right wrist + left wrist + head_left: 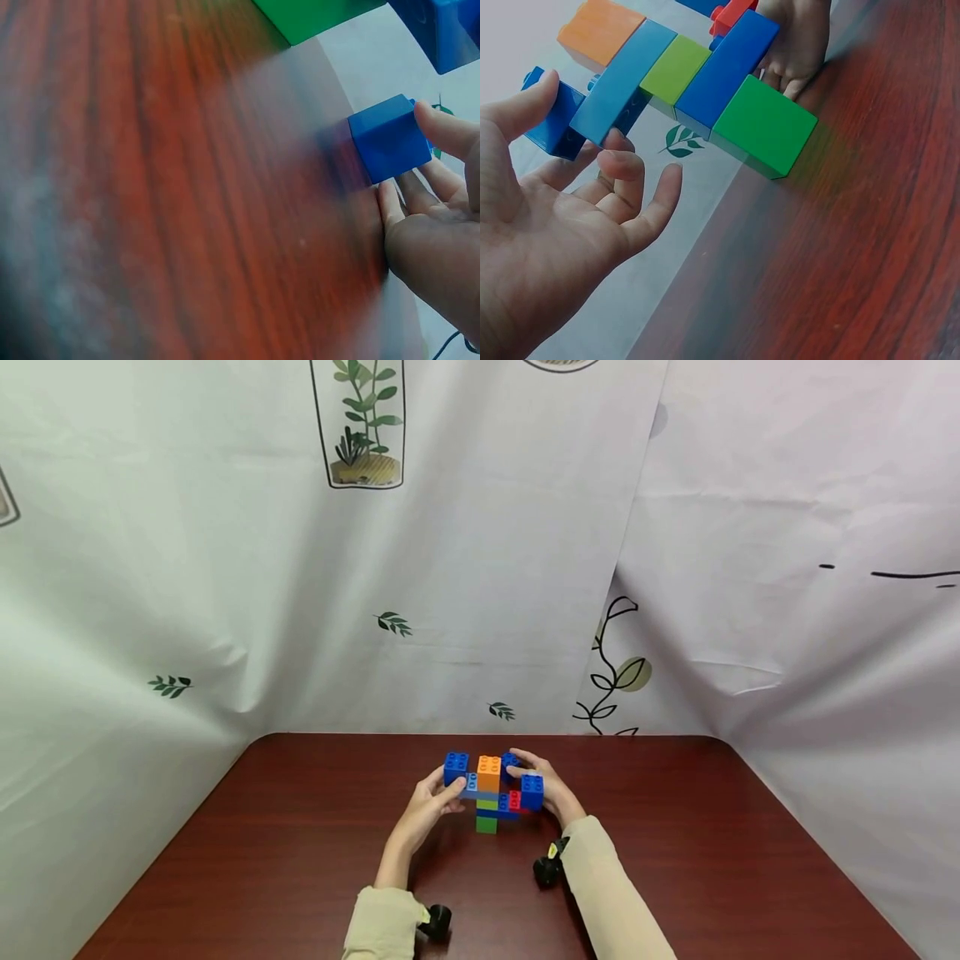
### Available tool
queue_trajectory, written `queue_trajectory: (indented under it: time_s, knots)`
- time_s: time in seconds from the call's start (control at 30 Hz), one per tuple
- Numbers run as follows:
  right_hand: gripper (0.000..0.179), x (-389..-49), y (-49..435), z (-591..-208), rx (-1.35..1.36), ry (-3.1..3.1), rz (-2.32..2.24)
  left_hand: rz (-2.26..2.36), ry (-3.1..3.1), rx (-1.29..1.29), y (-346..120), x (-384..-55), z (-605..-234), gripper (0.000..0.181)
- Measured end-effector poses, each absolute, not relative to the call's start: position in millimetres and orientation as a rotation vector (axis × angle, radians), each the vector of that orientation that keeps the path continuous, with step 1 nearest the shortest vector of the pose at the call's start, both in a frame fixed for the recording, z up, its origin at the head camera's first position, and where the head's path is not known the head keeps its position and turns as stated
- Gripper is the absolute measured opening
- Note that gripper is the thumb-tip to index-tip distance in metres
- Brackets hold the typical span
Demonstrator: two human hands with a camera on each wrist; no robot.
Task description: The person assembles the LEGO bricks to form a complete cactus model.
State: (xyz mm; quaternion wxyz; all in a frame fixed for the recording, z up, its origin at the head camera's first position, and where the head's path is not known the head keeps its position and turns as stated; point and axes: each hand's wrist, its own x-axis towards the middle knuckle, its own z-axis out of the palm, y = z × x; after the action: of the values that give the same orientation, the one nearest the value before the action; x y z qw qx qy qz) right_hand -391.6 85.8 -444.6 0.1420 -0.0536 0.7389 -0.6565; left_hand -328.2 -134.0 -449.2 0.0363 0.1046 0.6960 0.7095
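Note:
A tower of toy building bricks stands on the table: green brick [486, 825] lowest, then a long blue brick [724, 75], a lime brick [676, 69], a light-blue brick [622, 79] and an orange brick [489, 773]. To the right, a red brick [514, 800] sits on the long blue one, beside another blue brick [532, 792]. My left hand [427, 807] pinches a blue brick [555, 124] at the light-blue brick's left end, thumb on its side. Behind the tower, my right hand [551, 785] holds a separate blue brick [390, 139] between thumb and fingers.
The dark red-brown table [262, 843] has rounded far corners. A pale curtain [480, 568] with printed plants hangs right behind its far edge. Black wrist devices [547, 871] sit at both sleeves.

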Motion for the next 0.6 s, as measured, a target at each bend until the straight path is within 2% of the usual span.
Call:
queue_trajectory:
  time_s: [0.4,0.6]
  knots:
    - [0.058,-407,85,-466,-0.113,2.244,-1.861,2.160,2.162,0.320,-133,-327,-448,0.049]
    - [0.057,-401,81,-461,-0.061,2.271,-1.907,2.154,2.168,0.320,-133,-326,-447,0.042]
